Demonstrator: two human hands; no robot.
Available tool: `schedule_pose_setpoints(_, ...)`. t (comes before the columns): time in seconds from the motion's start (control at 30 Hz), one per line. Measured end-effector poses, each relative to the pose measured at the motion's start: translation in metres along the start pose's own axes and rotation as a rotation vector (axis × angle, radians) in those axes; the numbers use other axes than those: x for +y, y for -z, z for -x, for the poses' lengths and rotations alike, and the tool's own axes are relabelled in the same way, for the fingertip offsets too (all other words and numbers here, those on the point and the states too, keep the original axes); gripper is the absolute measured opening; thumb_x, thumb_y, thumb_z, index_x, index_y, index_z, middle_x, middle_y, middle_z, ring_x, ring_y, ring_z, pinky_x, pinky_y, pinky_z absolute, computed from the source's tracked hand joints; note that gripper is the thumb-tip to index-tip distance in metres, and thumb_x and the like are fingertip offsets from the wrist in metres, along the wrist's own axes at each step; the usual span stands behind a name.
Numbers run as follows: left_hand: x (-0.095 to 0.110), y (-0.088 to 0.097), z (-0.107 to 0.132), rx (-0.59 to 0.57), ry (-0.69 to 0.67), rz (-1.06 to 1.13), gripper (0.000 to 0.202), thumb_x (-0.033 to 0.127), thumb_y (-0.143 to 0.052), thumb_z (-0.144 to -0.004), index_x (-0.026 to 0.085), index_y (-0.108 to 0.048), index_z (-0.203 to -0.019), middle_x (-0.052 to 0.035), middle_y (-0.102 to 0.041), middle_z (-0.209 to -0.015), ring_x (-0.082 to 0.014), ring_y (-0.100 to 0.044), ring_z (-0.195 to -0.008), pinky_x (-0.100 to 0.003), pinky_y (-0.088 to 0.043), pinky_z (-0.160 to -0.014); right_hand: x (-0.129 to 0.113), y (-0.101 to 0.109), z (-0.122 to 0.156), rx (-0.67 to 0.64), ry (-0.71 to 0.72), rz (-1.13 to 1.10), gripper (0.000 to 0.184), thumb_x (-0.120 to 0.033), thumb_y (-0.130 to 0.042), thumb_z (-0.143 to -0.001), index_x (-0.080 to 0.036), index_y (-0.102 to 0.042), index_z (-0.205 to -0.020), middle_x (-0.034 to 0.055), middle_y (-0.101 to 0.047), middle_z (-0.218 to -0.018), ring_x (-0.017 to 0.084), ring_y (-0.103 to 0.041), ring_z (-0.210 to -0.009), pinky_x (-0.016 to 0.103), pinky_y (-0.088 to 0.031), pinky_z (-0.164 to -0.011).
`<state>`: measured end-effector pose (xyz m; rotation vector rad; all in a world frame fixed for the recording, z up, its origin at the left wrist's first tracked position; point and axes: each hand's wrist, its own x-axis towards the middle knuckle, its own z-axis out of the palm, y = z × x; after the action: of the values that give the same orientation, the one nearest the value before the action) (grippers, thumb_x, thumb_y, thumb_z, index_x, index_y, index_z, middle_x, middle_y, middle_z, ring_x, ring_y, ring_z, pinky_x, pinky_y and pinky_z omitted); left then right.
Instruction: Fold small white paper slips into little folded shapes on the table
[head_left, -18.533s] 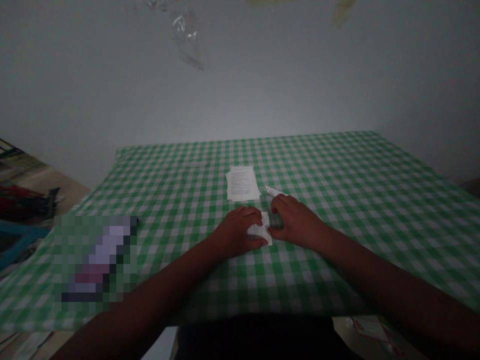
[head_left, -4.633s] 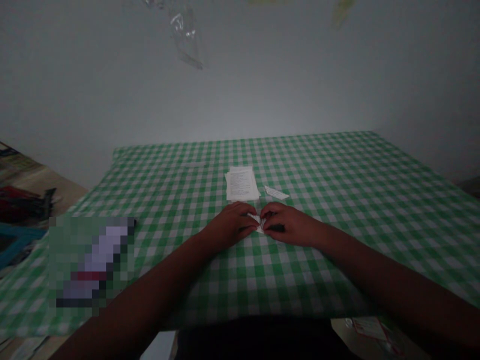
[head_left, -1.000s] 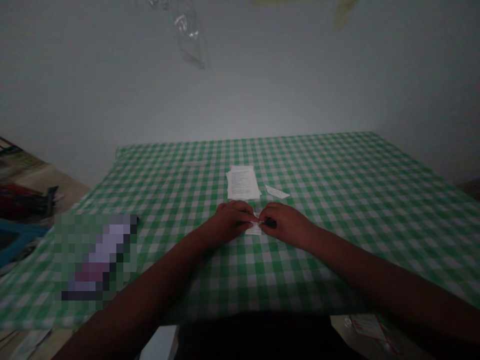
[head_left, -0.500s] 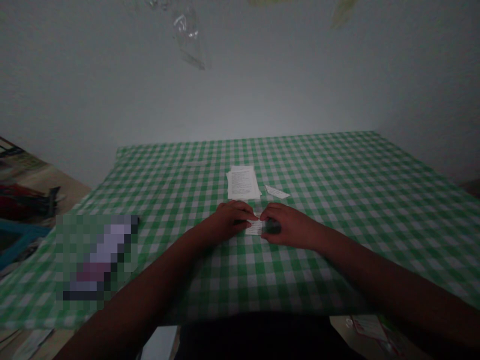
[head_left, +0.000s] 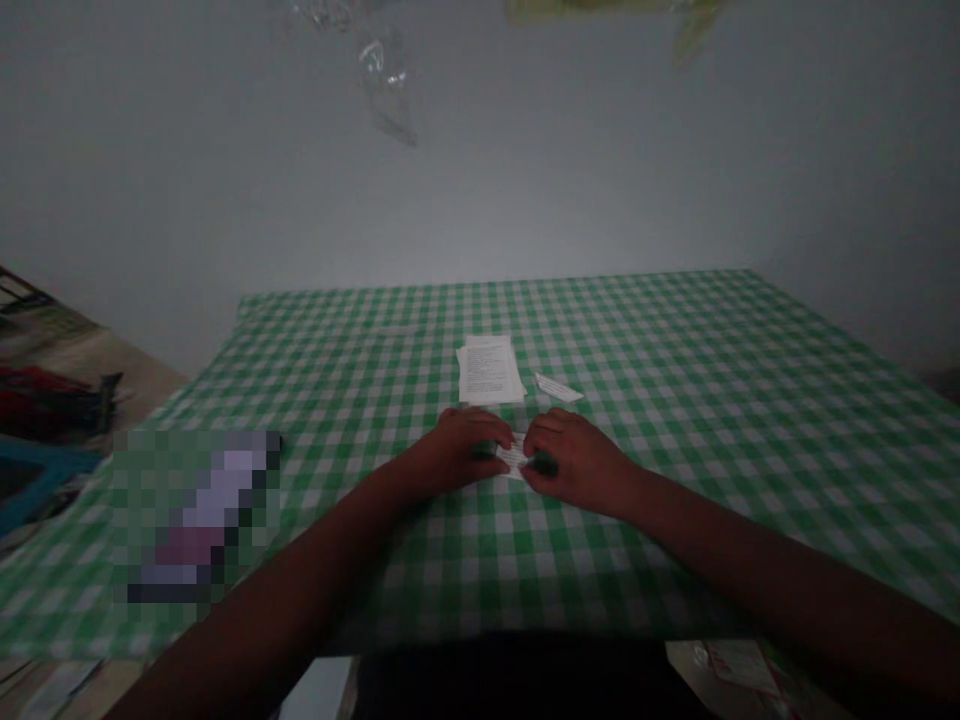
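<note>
Between left hand and right hand, a pinched paper slip

Left hand and right hand sit palms-down and curled, just apart mid-frame, coming in from the bottom corners.

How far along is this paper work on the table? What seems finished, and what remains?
Done: the printed sheets lie stacked on the green gingham tablecloth. In hand: a small paper piece pressed between the left hand and right hand. Remaining: a narrow paper slip lies untouched beside the stack.
</note>
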<state>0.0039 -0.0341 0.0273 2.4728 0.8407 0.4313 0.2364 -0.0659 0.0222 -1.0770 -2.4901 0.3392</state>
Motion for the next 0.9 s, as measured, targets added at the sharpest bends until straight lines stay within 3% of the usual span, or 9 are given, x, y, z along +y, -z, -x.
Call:
schedule_pose_setpoints(0.23, 0.007, -0.001, -0.002, -0.029, 0.083, -0.029, 0.028, 0.032, -0.074, -0.081, 0.025, -0.062, -0.105, -0.0021, -0.066, -0.117, -0.0231, -0.057, -0.114, -0.04, -0.034, -0.098, 0.014, -0.003, -0.008, 0.067, -0.14, 0.005, 0.015, -0.027, -0.071, -0.075, -0.02, -0.058, -0.077, 0.0029, -0.059, -0.083, 0.02, -0.056, -0.085, 0.035, -0.042, -0.08)
schedule_pose_setpoints(0.47, 0.011, 0.0, -0.001, -0.057, 0.087, -0.065, 0.029, 0.029, -0.072, -0.082, 0.027, -0.061, -0.11, -0.0005, -0.064, -0.121, -0.0234, -0.054, -0.117, -0.043, -0.034, -0.096, 0.026, -0.001, -0.019, 0.116, -0.287, 0.011, 0.017, -0.029, -0.071, -0.076, -0.02, -0.058, -0.074, 0.0029, -0.057, -0.085, 0.018, -0.056, -0.081, 0.03, -0.042, -0.07)
schedule_pose_setpoints(0.77, 0.013, 0.0, 0.002, -0.036, 0.045, -0.129, 0.026, 0.027, -0.069, -0.083, 0.029, -0.065, -0.109, -0.0005, -0.061, -0.122, -0.0235, -0.051, -0.118, -0.041, -0.035, -0.096, -0.002, 0.0, -0.006, 0.037, -0.182, 0.054, 0.016, -0.029, -0.071, -0.074, -0.021, -0.059, -0.079, 0.0018, -0.058, -0.09, 0.022, -0.055, -0.092, 0.035, -0.038, -0.08)
schedule_pose_setpoints(0.9, 0.012, 0.0, 0.002, -0.045, 0.03, -0.134, 0.024, 0.028, -0.068, -0.084, 0.029, -0.066, -0.108, 0.0, -0.062, -0.119, -0.0228, -0.051, -0.117, -0.041, -0.034, -0.098, 0.003, 0.0, -0.01, 0.043, -0.235, 0.077, 0.017, -0.03, -0.071, -0.074, -0.02, -0.057, -0.076, 0.0023, -0.058, -0.089, 0.022, -0.055, -0.092, 0.035, -0.037, -0.079)
